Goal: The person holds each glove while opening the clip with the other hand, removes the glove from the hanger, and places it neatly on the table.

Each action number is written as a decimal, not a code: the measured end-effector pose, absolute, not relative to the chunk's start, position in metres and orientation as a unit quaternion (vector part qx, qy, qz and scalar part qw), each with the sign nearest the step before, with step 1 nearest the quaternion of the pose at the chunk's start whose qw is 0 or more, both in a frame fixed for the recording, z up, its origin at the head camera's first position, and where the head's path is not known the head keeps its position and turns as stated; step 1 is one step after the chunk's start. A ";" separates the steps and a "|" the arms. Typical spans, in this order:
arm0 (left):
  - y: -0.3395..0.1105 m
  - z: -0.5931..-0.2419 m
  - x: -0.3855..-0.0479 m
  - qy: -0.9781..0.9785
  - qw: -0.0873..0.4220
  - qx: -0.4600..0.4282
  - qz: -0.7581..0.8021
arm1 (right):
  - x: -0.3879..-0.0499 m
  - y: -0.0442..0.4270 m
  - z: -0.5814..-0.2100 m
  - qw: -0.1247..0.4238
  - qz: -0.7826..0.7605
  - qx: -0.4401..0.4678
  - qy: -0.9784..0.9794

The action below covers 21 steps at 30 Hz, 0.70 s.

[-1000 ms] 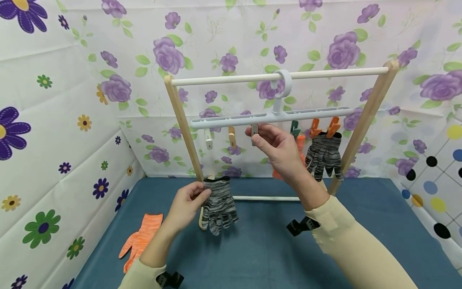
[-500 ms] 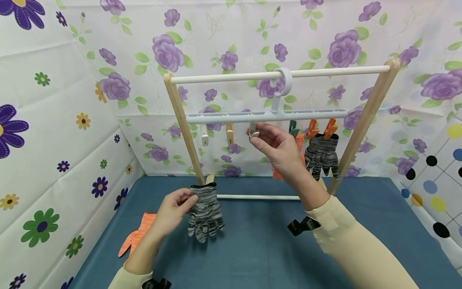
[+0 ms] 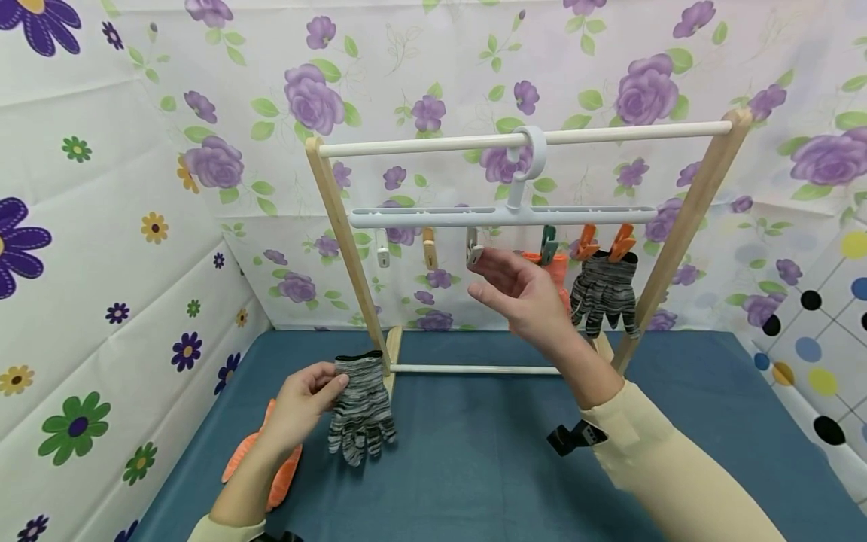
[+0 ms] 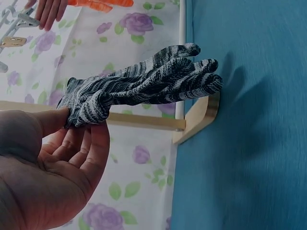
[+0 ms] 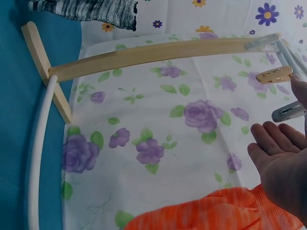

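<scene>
My left hand [image 3: 298, 406] pinches a black-and-grey striped knit glove [image 3: 362, 410] by its cuff, between thumb and fingers. The glove hangs fingers down above the blue table. Under the white hanger [image 3: 433, 218], my right hand [image 3: 528, 297] is raised beside a grey clothespin [image 3: 473, 248]. Its thumb stands apart from the fingers, whose tips are at or very near the clothespin's lower end. White [image 3: 382, 248] and tan clothespins [image 3: 430, 250] hang without gloves further left. To the right, a green clothespin [image 3: 549, 245] holds an orange glove [image 3: 558, 275], partly behind my hand.
Two orange clothespins [image 3: 622, 242] hold another striped glove [image 3: 605, 293] at the hanger's right end. The hanger hooks over the top rod [image 3: 420, 144] of a wooden rack [image 3: 347, 248]. An orange glove [image 3: 284, 478] lies on the blue table [image 3: 488, 452], partly behind my left forearm.
My left hand has carried the striped glove left and slightly down. The right hand has let go of the grey clothespin, its thumb moving away and down.
</scene>
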<state>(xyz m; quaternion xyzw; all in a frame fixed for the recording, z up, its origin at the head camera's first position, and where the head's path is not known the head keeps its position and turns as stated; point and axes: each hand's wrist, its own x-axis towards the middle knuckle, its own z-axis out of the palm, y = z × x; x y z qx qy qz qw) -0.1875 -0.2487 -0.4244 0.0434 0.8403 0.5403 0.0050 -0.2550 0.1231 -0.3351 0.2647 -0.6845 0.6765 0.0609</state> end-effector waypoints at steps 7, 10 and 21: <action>-0.263 -0.427 -0.189 0.853 0.017 0.032 0.520 | -0.250 0.132 -0.347 0.062 0.656 0.268 -0.703; -0.267 -0.431 -0.189 0.856 0.022 0.029 0.516 | -0.248 0.136 -0.352 0.058 0.654 0.269 -0.705; -0.276 -0.439 -0.194 0.859 0.044 0.003 0.509 | -0.233 0.146 -0.366 0.078 0.602 0.283 -0.743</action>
